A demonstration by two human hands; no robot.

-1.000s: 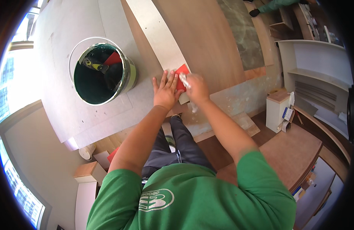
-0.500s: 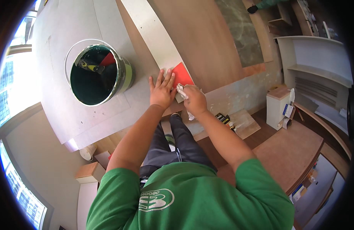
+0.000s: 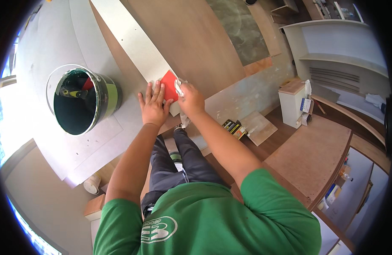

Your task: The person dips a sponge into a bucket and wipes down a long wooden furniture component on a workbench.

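My left hand (image 3: pixel 154 109) lies with fingers spread on the end of a long white board (image 3: pixel 134 40), its thumb side touching a flat red piece (image 3: pixel 169 84). The red piece rests on that board. My right hand (image 3: pixel 191 101) is closed round a crumpled white rag (image 3: pixel 179 87), which meets the red piece's right edge. Part of the rag dangles below the hand. To the left stands a bucket (image 3: pixel 108 95) with dark green inside. In it are a tool with a yellow-green grip (image 3: pixel 72 92) and something red.
Pale sheeting (image 3: pixel 43 46) covers the table's left side; brown board (image 3: pixel 191 51) spans the right. A white block-shaped stand (image 3: pixel 290 108), a shelf unit (image 3: pixel 340 42) and a brown panel (image 3: pixel 310 157) lie to the right. A white tub (image 3: pixel 92 183) sits low at left.
The view has shifted, so the table scene appears farther left. My right hand and rag have moved up along the red piece's right edge. My left hand stays spread on the board.
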